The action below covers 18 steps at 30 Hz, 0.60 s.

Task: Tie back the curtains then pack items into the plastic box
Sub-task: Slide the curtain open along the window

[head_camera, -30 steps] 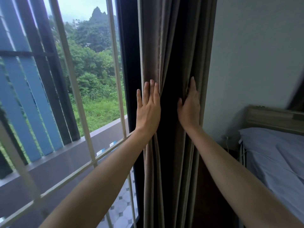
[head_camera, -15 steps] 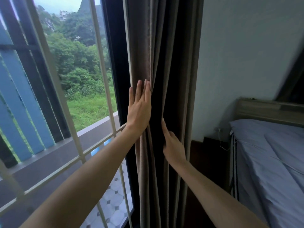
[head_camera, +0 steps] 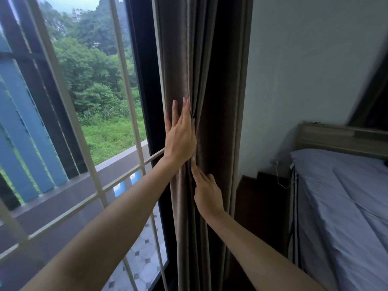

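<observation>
Left hand lies flat, fingers straight, pressing the left edge of a gathered taupe fabric curtain hanging vertically straight ahead; right hand, just below, pokes extended fingers into a fold, gripping nothing

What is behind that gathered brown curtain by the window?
A dark window frame shows left of the gathered brown fabric curtain, a pale wall to its right. What lies directly behind the folds is covered.
</observation>
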Each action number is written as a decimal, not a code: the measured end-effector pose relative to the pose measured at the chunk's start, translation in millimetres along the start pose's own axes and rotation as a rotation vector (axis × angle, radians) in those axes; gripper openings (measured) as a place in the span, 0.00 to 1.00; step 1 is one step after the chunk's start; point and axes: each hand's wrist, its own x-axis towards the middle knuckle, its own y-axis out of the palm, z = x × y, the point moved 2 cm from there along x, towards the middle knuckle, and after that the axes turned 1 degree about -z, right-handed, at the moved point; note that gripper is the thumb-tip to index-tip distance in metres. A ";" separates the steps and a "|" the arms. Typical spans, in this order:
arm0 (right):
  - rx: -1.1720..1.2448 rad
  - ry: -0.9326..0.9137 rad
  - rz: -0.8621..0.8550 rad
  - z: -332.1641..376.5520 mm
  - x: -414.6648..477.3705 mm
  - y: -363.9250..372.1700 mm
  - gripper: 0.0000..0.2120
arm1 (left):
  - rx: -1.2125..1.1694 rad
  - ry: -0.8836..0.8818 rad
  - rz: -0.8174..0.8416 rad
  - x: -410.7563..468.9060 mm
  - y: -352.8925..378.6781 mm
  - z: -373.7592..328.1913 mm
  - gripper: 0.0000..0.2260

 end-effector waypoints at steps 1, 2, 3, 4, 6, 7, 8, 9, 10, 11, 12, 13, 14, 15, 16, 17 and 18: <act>0.005 -0.007 -0.013 1.3 -1.1 0.5 0.35 | -0.023 -0.001 -0.015 -0.3 -0.3 0.7 0.26; 0.012 -0.015 -0.023 2.0 -2.4 1.6 0.34 | -0.037 -0.009 -0.021 -0.5 -0.7 1.5 0.25; 0.015 -0.021 -0.032 3.0 -3.9 2.9 0.33 | -0.035 -0.016 -0.017 -0.7 -1.6 1.3 0.27; 0.012 -0.027 -0.042 4.3 -5.7 4.4 0.33 | -0.015 -0.012 -0.004 -1.1 -1.4 1.2 0.30; -0.002 -0.046 -0.051 4.9 -11.2 10.9 0.32 | 0.041 0.021 0.009 -1.4 0.9 -1.3 0.31; 0.005 -0.056 -0.031 4.9 -15.0 13.6 0.32 | 0.069 0.033 0.017 -1.9 3.2 -2.3 0.30; 0.022 -0.061 0.013 3.0 -19.1 16.1 0.31 | 0.098 0.040 0.018 -2.5 5.0 -2.9 0.31; 0.047 -0.058 0.063 -0.1 -22.8 17.3 0.30 | 0.127 0.042 0.012 -3.5 6.5 -3.3 0.33; 0.072 -0.051 0.106 -4.8 -24.3 17.6 0.27 | 0.151 0.041 0.004 -3.8 6.3 -3.0 0.34; 0.089 -0.044 0.109 -10.3 -23.1 14.7 0.24 | 0.165 0.038 0.006 -4.2 6.0 -2.9 0.35; 0.095 -0.029 0.070 -16.6 -18.9 9.2 0.22 | 0.173 0.037 0.018 -5.0 6.2 -2.6 0.35; 0.095 -0.002 0.012 -23.3 -10.2 2.1 0.21 | 0.172 0.039 0.029 -4.9 5.4 -2.0 0.35; 0.091 0.033 -0.055 -30.2 2.0 -6.3 0.22 | 0.163 0.039 0.039 -4.3 4.5 -1.6 0.35; 0.089 0.064 -0.132 -36.0 16.9 -16.4 0.23 | 0.147 0.036 0.048 -3.9 3.0 -1.5 0.35; 0.095 0.081 -0.210 -40.2 33.0 -27.6 0.25 | 0.131 0.032 0.057 -3.4 2.0 -1.4 0.35; 0.114 0.092 -0.281 -42.4 50.0 -39.8 0.27 | 0.118 0.025 0.066 -3.0 1.3 -1.2 0.36; 0.136 0.098 -0.338 -43.9 66.7 -50.9 0.29 | 0.107 0.016 0.074 -2.6 0.7 -1.3 0.36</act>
